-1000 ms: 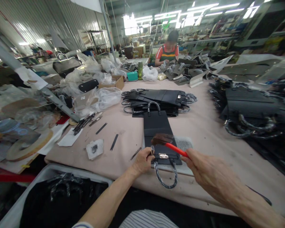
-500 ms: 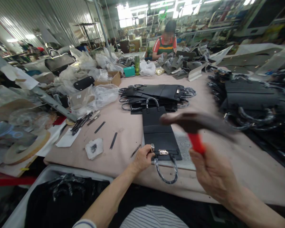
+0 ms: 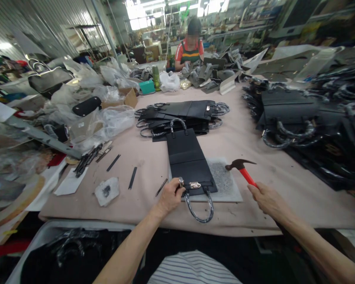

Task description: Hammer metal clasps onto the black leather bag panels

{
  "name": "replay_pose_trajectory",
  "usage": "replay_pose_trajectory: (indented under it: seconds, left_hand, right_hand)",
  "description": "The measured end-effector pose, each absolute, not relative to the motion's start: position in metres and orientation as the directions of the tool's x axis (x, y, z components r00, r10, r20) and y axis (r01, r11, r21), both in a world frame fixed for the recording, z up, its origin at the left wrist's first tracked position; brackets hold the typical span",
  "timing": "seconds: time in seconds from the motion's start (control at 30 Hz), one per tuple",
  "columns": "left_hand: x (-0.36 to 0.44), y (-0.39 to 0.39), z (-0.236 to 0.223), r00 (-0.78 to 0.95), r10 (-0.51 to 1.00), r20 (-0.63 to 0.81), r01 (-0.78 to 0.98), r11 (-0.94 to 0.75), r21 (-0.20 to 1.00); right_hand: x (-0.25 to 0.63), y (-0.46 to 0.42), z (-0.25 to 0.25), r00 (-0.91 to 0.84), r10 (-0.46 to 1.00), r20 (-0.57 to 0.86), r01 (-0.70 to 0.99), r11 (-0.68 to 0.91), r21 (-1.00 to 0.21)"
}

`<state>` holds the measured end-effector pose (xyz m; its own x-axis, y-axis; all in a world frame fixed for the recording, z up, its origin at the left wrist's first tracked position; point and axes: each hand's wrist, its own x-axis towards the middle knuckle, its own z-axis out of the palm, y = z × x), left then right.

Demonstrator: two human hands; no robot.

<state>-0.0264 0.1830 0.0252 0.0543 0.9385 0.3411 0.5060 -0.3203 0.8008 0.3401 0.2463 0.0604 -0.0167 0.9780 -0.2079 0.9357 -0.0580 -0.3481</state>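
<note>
My left hand (image 3: 170,196) is closed around a metal punch (image 3: 181,181) whose round top shows above the fingers. It is at the near-left corner of a black bag panel (image 3: 189,152), by the foot of a plastic-wrapped handle (image 3: 198,217). A metal clasp (image 3: 194,185) lies just right of the fingers. My right hand (image 3: 268,198) grips the red handle of a claw hammer (image 3: 241,165). The hammer head is at the right edge of a white marble-like slab (image 3: 225,179) that lies partly under the panel.
Stacked black bag panels (image 3: 183,110) lie behind the work, and more bags (image 3: 290,108) are piled at right. Dark strips (image 3: 132,178), a thin rod (image 3: 161,187) and a stained white block (image 3: 107,191) lie at left. A co-worker (image 3: 189,49) sits across the table.
My right hand and the hammer have gone from raised close to the camera to lower down and farther right. My left hand stays at the panel corner. The whole view has shifted.
</note>
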Motion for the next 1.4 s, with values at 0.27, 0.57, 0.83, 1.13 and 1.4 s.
replay_pose_trajectory:
  seconds: [0.27,0.57,0.83,1.13,1.4]
  left_hand:
    - [-0.027,0.185,0.022,0.02,0.942,0.334,0.555,-0.288,0.781]
    - [-0.025,0.185,0.016,-0.202,0.96,0.192,0.313,-0.123,0.942]
    - [-0.032,0.208,0.037,-0.417,0.908,-0.027,-0.176,-0.052,0.983]
    - [0.044,0.222,0.03,-0.244,0.968,0.062,0.084,-0.042,0.996]
    - [0.034,0.22,0.023,-0.213,0.974,0.072,0.125,-0.046,0.991]
  right_hand:
    - [0.276,0.234,0.041,-0.366,0.881,0.301,0.813,0.46,-0.356]
    - [0.205,0.217,0.019,-0.411,0.88,0.241,0.801,0.474,-0.365]
    - [0.213,0.222,0.018,-0.409,0.867,0.285,0.731,0.498,-0.466]
    - [0.264,0.207,0.01,-0.482,0.779,0.402,0.575,0.627,-0.525]
    - [0.274,0.218,0.018,-0.599,0.737,0.313,0.597,0.671,-0.44]
